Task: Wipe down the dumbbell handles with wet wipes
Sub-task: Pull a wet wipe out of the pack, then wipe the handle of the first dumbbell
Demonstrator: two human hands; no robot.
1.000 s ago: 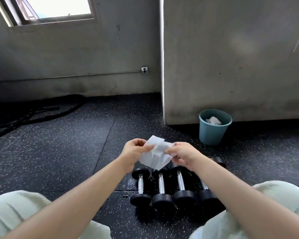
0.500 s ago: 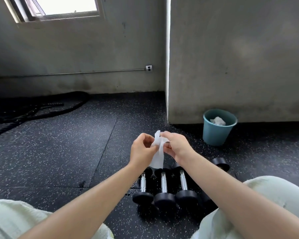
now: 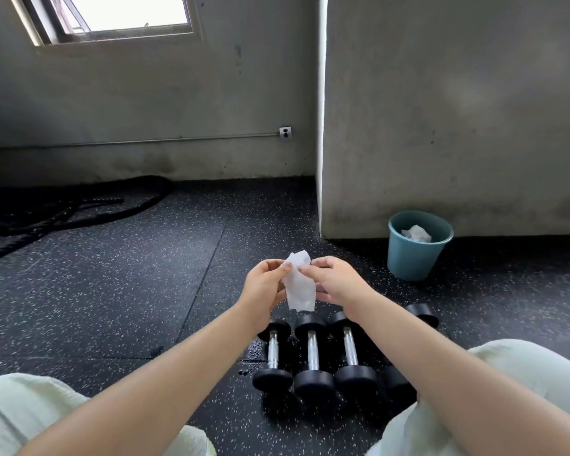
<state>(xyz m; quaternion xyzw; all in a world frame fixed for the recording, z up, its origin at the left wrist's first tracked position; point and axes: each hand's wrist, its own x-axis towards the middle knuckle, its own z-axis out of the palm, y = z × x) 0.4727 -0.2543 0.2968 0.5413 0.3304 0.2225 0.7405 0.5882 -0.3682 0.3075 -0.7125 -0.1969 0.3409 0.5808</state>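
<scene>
I'm sitting in a bare gym room: speckled black rubber floor [image 3: 129, 291], dumbbells [image 3: 311, 357] lined up before me, battle ropes [image 3: 63, 209] coiled along the concrete wall [image 3: 145, 110].

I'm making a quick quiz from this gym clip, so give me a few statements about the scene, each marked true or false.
1. The left hand and the right hand both pinch the white wipe. True.
2. The dumbbells lie side by side on the floor. True.
3. The white wipe is rubbing a dumbbell handle. False: it is held in the air above the dumbbells.
4. The blue bin by the wall is empty. False: crumpled white paper lies inside it.
5. A thick black rope lies on the floor at the far left. True.
</scene>
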